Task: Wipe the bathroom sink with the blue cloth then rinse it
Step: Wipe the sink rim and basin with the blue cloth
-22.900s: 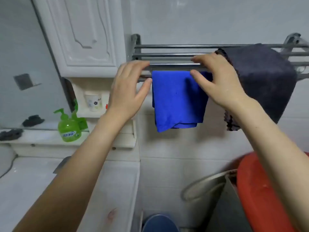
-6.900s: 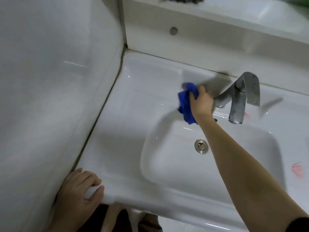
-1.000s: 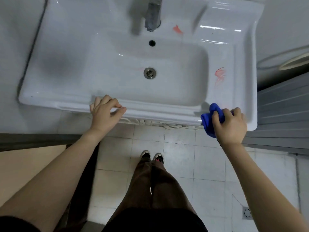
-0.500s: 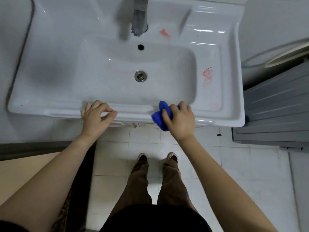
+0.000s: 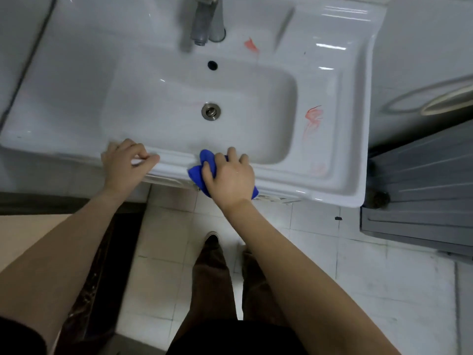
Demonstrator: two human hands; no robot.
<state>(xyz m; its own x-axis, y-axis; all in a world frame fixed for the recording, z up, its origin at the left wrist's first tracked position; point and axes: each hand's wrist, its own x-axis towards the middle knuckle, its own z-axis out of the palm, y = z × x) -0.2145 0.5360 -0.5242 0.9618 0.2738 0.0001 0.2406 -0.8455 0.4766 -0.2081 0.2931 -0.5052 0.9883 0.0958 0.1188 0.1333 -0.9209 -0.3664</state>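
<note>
Now wiping along the front rim

Right hand (image 5: 229, 176) bunched around the blue cloth (image 5: 198, 172), pressing it against the near lip of the white sink (image 5: 340, 155), just below the basin's front edge. Cloth mostly covered by the fingers, peeking out at left and under the wrist. Left hand (image 5: 125, 166) curled over the same lip, holding no object (fingers hooked on the ceramic, thumb stretched toward the cloth). Drain (image 5: 211, 111) centred in the basin, faucet (image 5: 202, 24) above it. Red smears (image 5: 313, 119) on the right ledge, another beside the faucet. Shoes and brown trousers (image 5: 212, 275) on tiled floor below.
</note>
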